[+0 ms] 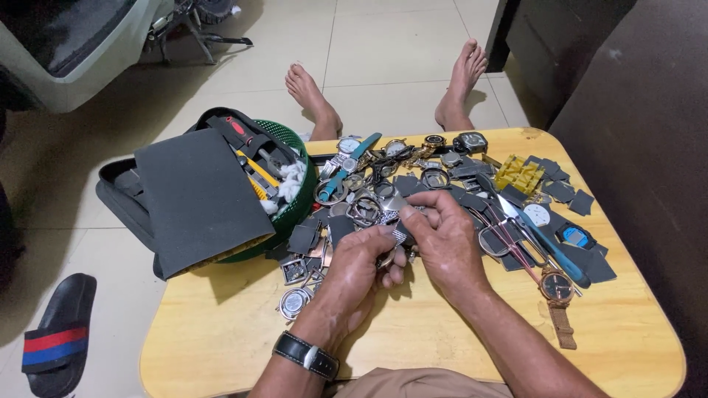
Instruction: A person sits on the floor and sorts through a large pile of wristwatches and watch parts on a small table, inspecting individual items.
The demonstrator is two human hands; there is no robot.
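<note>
Over the middle of the low wooden table, head view: both hands meet above the heap of watch parts. Left hand and right hand pinch a small silver metal watch-band piece between them, fingertips clamped on it. Piece sits btwn the two thumbs, touching both; long axis approx left-right, hard to tell, mostly hidden. Neither hand clearly nearer. Looks shiny, ribbed, short. Scissors w/ pink handles lie just right of the right hand. Green basket at left, well apart.
</note>
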